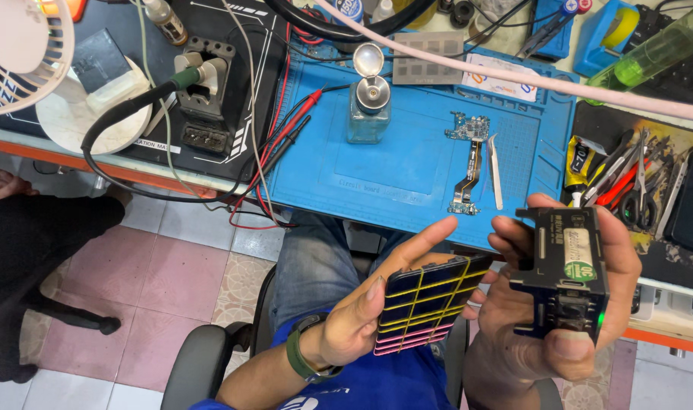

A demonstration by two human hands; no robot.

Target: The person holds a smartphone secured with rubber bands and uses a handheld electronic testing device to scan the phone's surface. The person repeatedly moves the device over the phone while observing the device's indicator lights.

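Observation:
My left hand [369, 307] holds a dark phone [430, 304] flat on its fingers; the phone is wrapped in several yellow and pink rubber bands. My right hand [559, 311] grips a small black boxy device [565, 277] with a pale label and a green light on its side, just right of the phone. Both hands hover over my lap, in front of the blue work mat [407, 163]. A green watch sits on my left wrist.
On the mat lie a small circuit board with flex cable [468, 163], white tweezers [496, 171] and a glass pump bottle [367, 106]. A soldering iron stand [203, 91], red and black probe leads [285, 140], a white fan [27, 45] and a tool tray [627, 175] surround it.

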